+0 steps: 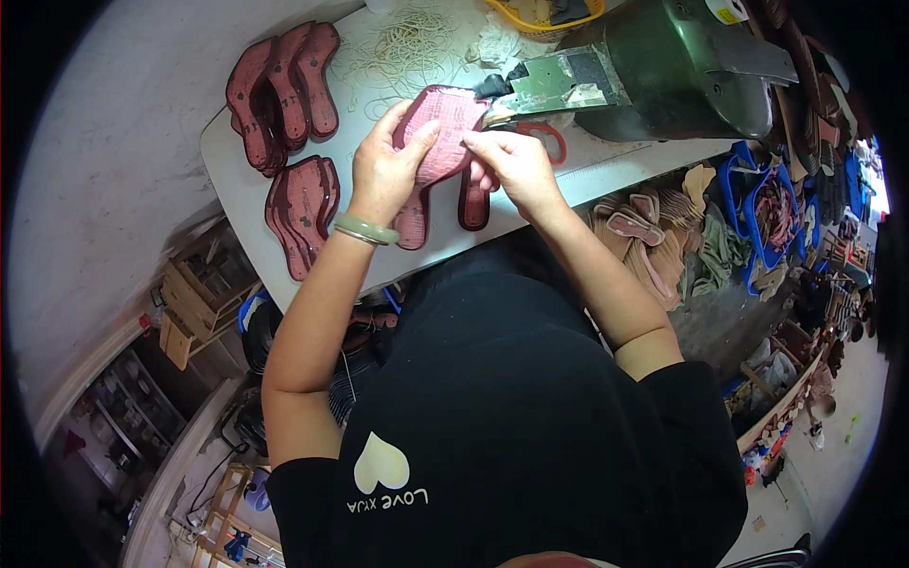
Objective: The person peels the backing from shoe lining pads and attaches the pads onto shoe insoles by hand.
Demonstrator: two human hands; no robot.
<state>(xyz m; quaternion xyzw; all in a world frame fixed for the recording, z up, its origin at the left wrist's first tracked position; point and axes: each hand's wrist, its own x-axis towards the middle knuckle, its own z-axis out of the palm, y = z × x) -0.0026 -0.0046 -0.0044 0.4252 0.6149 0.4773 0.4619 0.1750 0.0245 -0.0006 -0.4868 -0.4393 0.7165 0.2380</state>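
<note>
Where both hands meet, red sole (pixel 437 133) between pinching fingers (pixel 417 133).

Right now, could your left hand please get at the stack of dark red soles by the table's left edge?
Probably yes: the stack of dark red soles lies uncovered just left of the left hand, but that hand would first have to release the sole it grips.

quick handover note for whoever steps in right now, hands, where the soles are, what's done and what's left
Left hand: grips the dark red sole from its left side, thumb on top.
Right hand: pinches the sole's right edge, close to the green machine.
Soles: two stacks of dark red soles lie on the grey table, far left; another sole sits under the right hand.
Done: cannot tell which stacks have been worked.
Left: the sole in hand is not yet set down.
</note>
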